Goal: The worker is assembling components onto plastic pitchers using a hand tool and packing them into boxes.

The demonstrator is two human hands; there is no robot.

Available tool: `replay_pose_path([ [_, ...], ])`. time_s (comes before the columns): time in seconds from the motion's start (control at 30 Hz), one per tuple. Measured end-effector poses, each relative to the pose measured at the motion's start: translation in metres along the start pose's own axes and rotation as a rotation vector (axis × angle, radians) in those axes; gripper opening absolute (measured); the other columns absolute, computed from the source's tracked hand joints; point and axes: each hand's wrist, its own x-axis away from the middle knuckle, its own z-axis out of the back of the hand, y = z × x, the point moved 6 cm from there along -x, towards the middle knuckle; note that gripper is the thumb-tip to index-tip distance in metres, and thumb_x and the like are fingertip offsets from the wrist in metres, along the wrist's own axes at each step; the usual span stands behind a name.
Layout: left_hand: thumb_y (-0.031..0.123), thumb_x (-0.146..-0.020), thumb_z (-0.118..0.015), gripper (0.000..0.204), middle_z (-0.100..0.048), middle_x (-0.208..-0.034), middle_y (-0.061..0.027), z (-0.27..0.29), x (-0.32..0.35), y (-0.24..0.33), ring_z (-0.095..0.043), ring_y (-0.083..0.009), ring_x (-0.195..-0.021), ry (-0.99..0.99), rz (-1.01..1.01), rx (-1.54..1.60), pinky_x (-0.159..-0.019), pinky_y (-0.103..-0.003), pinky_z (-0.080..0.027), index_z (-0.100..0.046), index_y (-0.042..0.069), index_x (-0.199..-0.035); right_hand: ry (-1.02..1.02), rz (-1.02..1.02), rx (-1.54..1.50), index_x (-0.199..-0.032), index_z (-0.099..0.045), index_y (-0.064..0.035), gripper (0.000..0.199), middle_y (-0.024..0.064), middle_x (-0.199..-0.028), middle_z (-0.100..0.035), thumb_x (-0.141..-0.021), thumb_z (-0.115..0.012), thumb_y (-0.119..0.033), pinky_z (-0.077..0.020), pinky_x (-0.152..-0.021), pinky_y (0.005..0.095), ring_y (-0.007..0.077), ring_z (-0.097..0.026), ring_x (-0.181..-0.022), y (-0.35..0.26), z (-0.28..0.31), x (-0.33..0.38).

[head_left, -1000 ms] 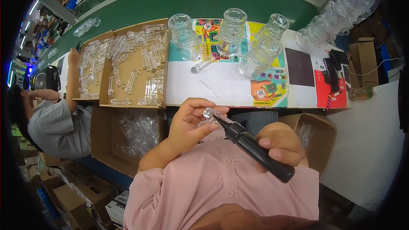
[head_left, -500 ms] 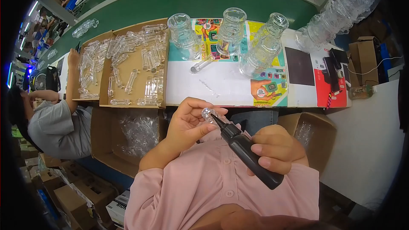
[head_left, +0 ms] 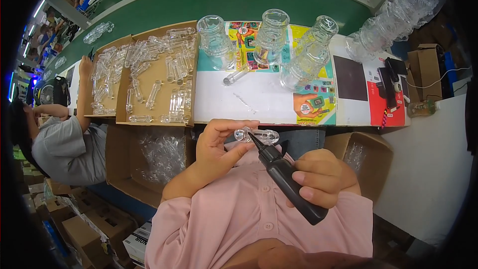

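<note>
My left hand pinches a small clear tube-like piece between thumb and fingers, in front of my chest. Wrapped round a black squeeze bottle is my right hand. The bottle slants up to the left, and its pointed black nozzle tip meets the near side of the clear piece's rounded left end. Whether anything flows from the tip is too small to see. Beyond my hands, one similar clear tube lies on the white board.
Cardboard trays of clear tubes stand to the left. Large clear glass-like vessels stand along the back, with a stacked row at far right. Open cartons flank my lap. A co-worker sits at left.
The clear piece has turned in my left hand, so its length now shows pointing right. The bottle and right hand have shifted slightly down, with the nozzle still at the piece.
</note>
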Motion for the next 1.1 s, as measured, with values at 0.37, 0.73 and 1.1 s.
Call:
replay_pose_path([
  [0.37,-0.011,-0.074,-0.061,0.035,-0.057,-0.11,-0.0217,-0.003,-0.002,0.007,-0.056,-0.0249,-0.105,0.02,-0.068,-0.09,-0.091,-0.032,-0.044,-0.043,0.0,-0.102,0.082,-0.502,-0.177,-0.123,-0.031,-0.0052,0.069,0.0148,-0.101,-0.049,-0.071,-0.075,-0.017,-0.0496,-0.063,0.0321,0.0248,-0.058,-0.073,0.014,0.024,0.017],
  [0.73,-0.009,-0.076,-0.061,0.036,-0.056,-0.113,-0.0192,-0.015,-0.013,-0.018,-0.055,-0.0213,-0.105,-0.022,0.103,0.079,-0.092,-0.032,-0.042,-0.042,0.002,-0.105,1.321,-1.075,-0.514,-0.125,-0.041,-0.0012,0.05,0.0112,-0.097,-0.053,-0.091,-0.044,-0.037,-0.0471,-0.063,0.0243,0.0122,-0.051,-0.072,0.079,0.056,0.1],
  [1.1,0.007,-0.085,-0.055,0.037,-0.055,-0.107,-0.0137,-0.036,-0.021,-0.089,-0.057,-0.0211,-0.097,0.021,0.616,0.799,-0.088,-0.037,-0.046,-0.042,0.004,-0.119,1.257,-1.094,-1.016,-0.108,-0.054,-0.0012,0.026,0.0107,-0.103,-0.06,-0.084,-0.056,-0.01,-0.0398,-0.094,0.0401,0.0235,-0.056,-0.097,0.126,0.124,0.212],
])
